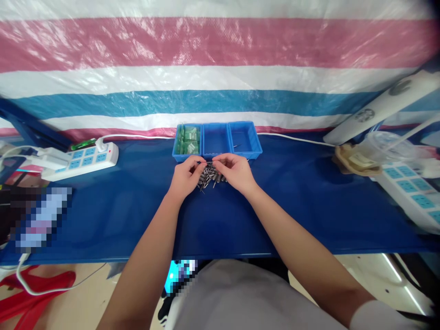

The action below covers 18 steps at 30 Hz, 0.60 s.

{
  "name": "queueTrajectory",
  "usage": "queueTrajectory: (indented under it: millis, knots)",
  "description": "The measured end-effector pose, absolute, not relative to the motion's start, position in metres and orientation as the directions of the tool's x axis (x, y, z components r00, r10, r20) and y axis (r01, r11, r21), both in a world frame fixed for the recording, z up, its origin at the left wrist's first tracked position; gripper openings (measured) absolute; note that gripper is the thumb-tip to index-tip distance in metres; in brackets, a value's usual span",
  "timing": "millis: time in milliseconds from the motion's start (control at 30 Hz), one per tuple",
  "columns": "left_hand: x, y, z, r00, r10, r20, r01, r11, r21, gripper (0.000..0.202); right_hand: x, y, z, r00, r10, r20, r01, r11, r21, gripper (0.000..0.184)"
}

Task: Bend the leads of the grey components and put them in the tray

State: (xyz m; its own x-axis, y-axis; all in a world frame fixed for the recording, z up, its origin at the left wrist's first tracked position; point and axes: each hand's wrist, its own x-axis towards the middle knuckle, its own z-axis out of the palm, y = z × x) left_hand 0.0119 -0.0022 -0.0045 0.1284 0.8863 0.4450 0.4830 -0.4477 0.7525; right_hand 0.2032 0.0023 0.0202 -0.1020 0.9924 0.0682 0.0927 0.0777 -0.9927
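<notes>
My left hand (pixel 185 176) and my right hand (pixel 235 172) meet over a small pile of dark metal pins (pixel 209 178) on the blue table (pixel 292 206). The fingertips of both hands pinch one small pin between them, just above the pile. Behind the hands stand three blue bins: the left bin (pixel 187 141) holds green parts, the middle bin (pixel 216 140) looks bare, and the right bin (pixel 244 137) holds a single small piece.
A white power strip (pixel 80 160) with a cable lies at the left. Another power strip (pixel 412 192), a clear plastic cup (pixel 385 146) and a brown item sit at the right. A striped plastic sheet (pixel 213 68) hangs behind the table.
</notes>
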Motion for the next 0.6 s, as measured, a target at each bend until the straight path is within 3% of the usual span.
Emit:
queueTrajectory:
  millis: [167, 600]
  knots:
    - [0.0114, -0.0029, -0.0033, 0.134, 0.907, 0.399, 0.475, -0.412, 0.778, 0.023, 0.2032, 0.0018, 0.0213, -0.123, 0.988, 0.089, 0.1, 0.101, -0.99, 0.023]
    - [0.0145, -0.0024, -0.0043, 0.121, 0.877, 0.465, 0.487, -0.461, 0.742, 0.013, 0.2032, 0.003, 0.0189, -0.105, 0.992, 0.075, 0.07, 0.083, -0.994, 0.023]
